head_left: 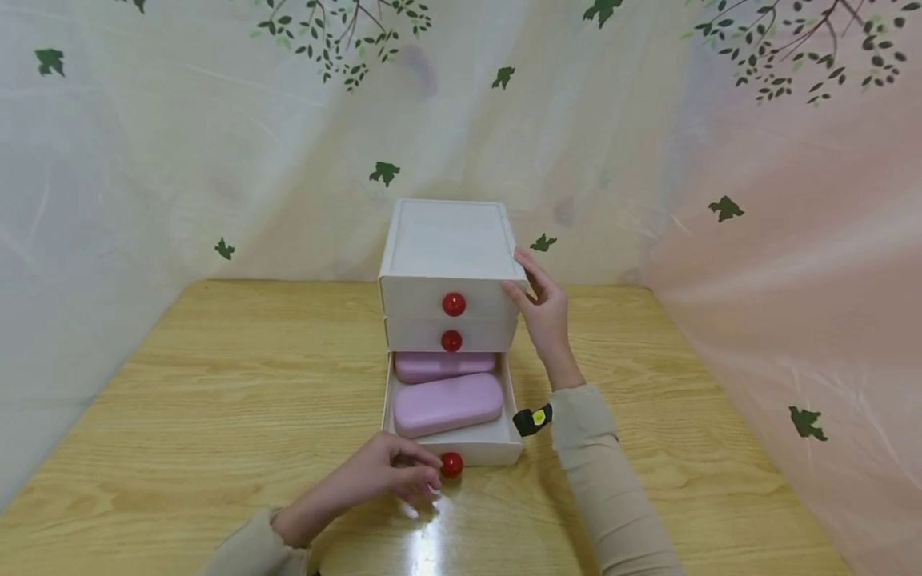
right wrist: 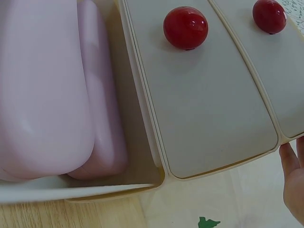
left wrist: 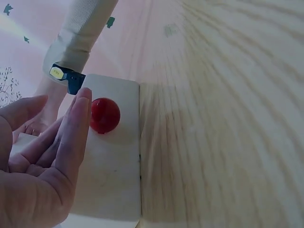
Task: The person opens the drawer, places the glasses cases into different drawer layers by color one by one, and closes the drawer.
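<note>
A white cabinet has small drawers with round red knobs. Its bottom drawer is pulled out and contains two lilac cases. The front case lies slightly slanted, while the case behind it is partly under the drawer above. My left hand is beside the bottom drawer's red knob, its fingers loosely bent and holding nothing. In the left wrist view, the fingers overlap the knob's edge; contact cannot be told. My right hand rests against the cabinet's right side, thumb near the front edge.
The cabinet stands near the back of a wooden table. Behind it hangs a pale cloth printed with leaves, and a pinkish cloth borders the right side. A dark strap with a yellow mark is at the right wrist.
</note>
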The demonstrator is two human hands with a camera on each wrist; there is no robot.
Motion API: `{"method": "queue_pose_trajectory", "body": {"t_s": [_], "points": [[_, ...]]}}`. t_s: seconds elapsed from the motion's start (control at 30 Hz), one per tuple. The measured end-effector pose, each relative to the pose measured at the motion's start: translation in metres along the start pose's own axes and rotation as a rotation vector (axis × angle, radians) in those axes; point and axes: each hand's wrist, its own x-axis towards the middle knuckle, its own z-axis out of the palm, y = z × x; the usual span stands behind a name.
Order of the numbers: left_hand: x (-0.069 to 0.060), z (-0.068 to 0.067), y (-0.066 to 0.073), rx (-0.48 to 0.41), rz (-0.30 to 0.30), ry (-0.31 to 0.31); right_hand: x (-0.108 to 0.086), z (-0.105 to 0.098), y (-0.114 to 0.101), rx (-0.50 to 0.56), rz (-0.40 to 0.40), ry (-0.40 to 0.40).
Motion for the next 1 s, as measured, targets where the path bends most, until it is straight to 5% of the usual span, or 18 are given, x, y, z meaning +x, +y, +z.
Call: {"method": "queue_pose_trajectory", "body": {"t_s": [0.4,1.0], "points": [[0.001,0.009,0.001,-0.059,-0.101,0.049,0.0,0.0,-0.001,0.009,0.008,0.0],[0.005,0.015,-0.002,-0.135,-0.201,-0.005,0.0,0.0,-0.001,0.021,0.007,-0.001]]}}
